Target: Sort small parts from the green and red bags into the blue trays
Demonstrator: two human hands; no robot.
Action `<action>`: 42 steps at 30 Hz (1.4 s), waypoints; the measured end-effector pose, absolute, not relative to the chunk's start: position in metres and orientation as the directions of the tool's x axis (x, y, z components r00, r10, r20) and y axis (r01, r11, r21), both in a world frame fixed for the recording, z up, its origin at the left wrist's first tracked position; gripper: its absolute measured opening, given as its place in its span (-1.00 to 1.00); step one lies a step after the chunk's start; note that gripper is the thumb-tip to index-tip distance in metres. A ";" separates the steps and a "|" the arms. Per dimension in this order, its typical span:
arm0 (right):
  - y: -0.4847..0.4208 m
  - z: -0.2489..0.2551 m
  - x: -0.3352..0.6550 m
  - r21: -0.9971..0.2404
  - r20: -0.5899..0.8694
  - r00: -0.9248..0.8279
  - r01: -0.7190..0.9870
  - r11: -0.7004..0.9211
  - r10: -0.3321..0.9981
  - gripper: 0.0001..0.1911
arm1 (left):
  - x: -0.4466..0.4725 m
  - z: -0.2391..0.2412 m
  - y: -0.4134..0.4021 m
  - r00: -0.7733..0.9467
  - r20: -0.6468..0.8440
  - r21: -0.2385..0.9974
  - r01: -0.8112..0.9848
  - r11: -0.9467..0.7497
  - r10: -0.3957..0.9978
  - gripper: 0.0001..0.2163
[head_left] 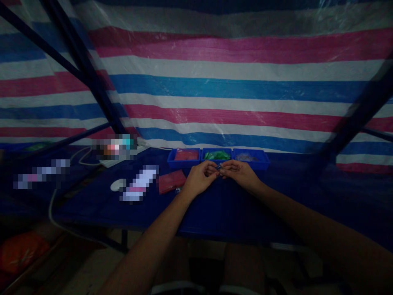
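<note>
My left hand (200, 178) and my right hand (241, 173) meet over the blue table, fingertips pinched together. Between them is a small shiny item (219, 166), silvery and dark, too small and dim to name. Just behind my hands stand three blue trays in a row. Reddish flat packets (186, 155) fill the left tray (184, 164), and crinkled green plastic (217, 155) lies in the middle one. Clear, thin pieces (246, 157) are in the right tray (260, 164). Left of my left wrist lies a red flat packet (172, 181), with a small shiny bit (178, 190) beside it.
A white round object (118, 185) lies on the table's left part, near a blurred-out flat item (139, 184). Further back is a white strip (125, 157) with a cable (84, 155). Blue frame posts (92, 90) slant at both sides, before a striped sheet (230, 88).
</note>
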State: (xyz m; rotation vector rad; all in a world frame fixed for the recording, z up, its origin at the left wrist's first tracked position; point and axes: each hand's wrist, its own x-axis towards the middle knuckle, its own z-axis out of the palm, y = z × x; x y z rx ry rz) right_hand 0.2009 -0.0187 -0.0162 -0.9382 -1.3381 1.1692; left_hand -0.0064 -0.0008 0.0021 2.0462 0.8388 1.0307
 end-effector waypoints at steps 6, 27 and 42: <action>-0.020 -0.016 0.200 -0.972 0.195 -0.070 -0.150 0.183 0.978 -0.60 | -0.005 0.000 0.001 0.457 0.415 0.798 0.233 -0.556 0.787 -0.76; -0.022 -0.015 0.197 -0.959 0.283 -0.108 -0.031 0.282 0.953 -0.63 | -0.007 0.014 -0.010 0.538 0.507 0.552 0.397 -0.733 0.673 -0.77; -0.023 -0.012 0.201 -0.883 0.410 -0.069 0.217 0.415 0.909 -0.63 | -0.009 0.016 -0.008 0.487 0.481 0.616 0.404 -0.677 0.729 -0.76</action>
